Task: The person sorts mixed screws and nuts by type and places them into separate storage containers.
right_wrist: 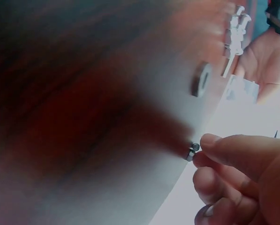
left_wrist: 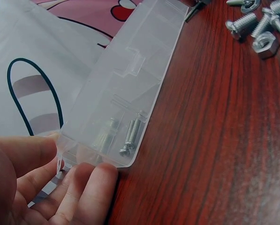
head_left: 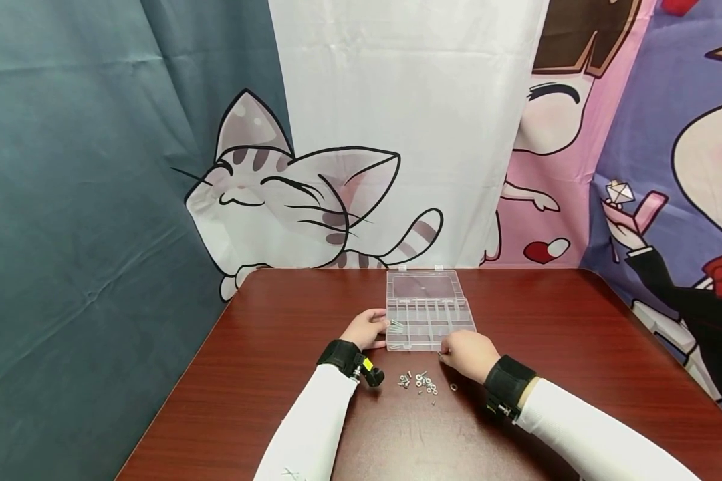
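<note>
Fastener, small and metallic, pinched in the right hand between thumb and fingertip; too blurred to tell as screw or nut, or as touching the tabletop or raised just off it. Just beyond the right fingertips, the near wall of the clear box, with hinged lid lying open farther out than either hand. Gripped at the opposite end by the left hand, thumb and fingers about the corner. Right beside those left fingers, inside the end compartments, long screws. Between the two wrists, on the near side of both hands, loose pile of screws and nuts; washer apart from the pile, nearer to the right hand. Likeliest trouble: a dropped fastener, from so tiny a piece in so slight a pinch, easily squirted away by a harder squeeze. Possible too: a skidding or tipping box, from uneven pressure by the left hand on light plastic, and a washer knocked aside by a low pass of the right wrist.
</note>
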The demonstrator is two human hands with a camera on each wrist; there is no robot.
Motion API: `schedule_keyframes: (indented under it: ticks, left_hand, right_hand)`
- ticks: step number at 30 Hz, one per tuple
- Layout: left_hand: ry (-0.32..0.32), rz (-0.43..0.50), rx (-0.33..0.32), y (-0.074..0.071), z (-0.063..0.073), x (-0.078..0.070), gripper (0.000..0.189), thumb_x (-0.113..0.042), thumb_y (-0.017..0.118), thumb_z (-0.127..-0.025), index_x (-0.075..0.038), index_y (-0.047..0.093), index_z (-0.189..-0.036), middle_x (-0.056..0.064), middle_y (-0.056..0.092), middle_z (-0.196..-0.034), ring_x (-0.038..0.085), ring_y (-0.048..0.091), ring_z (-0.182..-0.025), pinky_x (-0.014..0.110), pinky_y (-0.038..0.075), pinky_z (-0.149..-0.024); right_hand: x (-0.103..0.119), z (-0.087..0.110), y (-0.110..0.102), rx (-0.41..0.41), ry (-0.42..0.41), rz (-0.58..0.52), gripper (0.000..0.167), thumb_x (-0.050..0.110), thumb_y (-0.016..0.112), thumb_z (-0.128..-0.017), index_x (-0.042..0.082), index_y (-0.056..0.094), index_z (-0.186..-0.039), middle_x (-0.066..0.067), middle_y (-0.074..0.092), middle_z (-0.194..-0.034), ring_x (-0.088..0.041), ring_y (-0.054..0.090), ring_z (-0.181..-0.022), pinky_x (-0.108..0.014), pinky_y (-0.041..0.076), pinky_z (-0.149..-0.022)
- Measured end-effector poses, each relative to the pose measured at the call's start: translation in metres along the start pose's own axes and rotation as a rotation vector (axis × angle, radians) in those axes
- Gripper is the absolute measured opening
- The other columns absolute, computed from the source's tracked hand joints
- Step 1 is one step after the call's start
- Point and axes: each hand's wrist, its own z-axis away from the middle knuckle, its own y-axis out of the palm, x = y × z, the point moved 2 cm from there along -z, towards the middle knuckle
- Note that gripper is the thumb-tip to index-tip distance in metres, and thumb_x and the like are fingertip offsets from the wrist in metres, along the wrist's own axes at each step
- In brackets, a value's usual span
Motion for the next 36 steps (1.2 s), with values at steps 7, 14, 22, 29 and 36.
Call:
schedule_keyframes:
  ticks: [7,14,22,29,36]
  left_hand:
    - [0.003,0.008,0.006,0.0,0.0005,0.0006,0.044,-0.01,0.056,-0.101,-0.002,0.047,-0.144,0.017,0.057,-0.132,0.023,0.063,-0.103,0.037,0.059,-0.076]
    - [-0.003,0.005,-0.006,-0.0008,-0.001,0.0031,0.045,-0.011,0.056,-0.101,-0.003,0.047,-0.144,0.016,0.057,-0.133,0.023,0.063,-0.103,0.037,0.059,-0.075]
    - [-0.001,-0.003,-0.005,-0.0018,-0.0016,0.0023,0.046,-0.012,0.057,-0.101,-0.002,0.046,-0.145,0.017,0.056,-0.134,0.023,0.063,-0.103,0.038,0.059,-0.076]
    - [0.004,-0.006,-0.003,-0.0016,-0.0007,0.0013,0.045,-0.012,0.055,-0.102,-0.002,0.045,-0.145,0.018,0.055,-0.135,0.026,0.063,-0.106,0.038,0.059,-0.077]
    - [0.004,0.002,-0.007,0.0017,-0.0017,0.0034,0.045,-0.011,0.056,-0.102,-0.002,0.046,-0.144,0.017,0.057,-0.133,0.024,0.063,-0.103,0.038,0.059,-0.076]
  right_hand:
    - [-0.0002,0.0007,0.0026,-0.025,-0.034,0.014,0.023,0.014,0.079,-0.079,0.021,0.063,-0.065,0.009,0.06,-0.063,-0.013,0.058,-0.056,-0.036,0.048,-0.05]
    - [-0.0012,-0.0001,0.0036,0.002,-0.089,0.032,0.021,0.012,0.076,-0.078,0.022,0.062,-0.066,0.01,0.058,-0.064,-0.011,0.054,-0.057,-0.034,0.046,-0.049]
    - [-0.0005,-0.0018,-0.0008,0.09,-0.164,0.005,0.026,0.008,0.075,-0.077,0.022,0.056,-0.064,0.012,0.046,-0.06,-0.008,0.041,-0.055,-0.028,0.037,-0.05]
    - [0.0028,-0.0021,-0.0031,0.106,-0.201,0.014,0.028,0.008,0.076,-0.077,0.021,0.055,-0.063,0.012,0.045,-0.061,-0.008,0.04,-0.055,-0.027,0.037,-0.05]
    - [0.0023,-0.0017,0.0028,0.099,-0.225,0.013,0.034,0.008,0.075,-0.074,0.02,0.046,-0.061,0.011,0.035,-0.058,-0.007,0.032,-0.053,-0.025,0.028,-0.049]
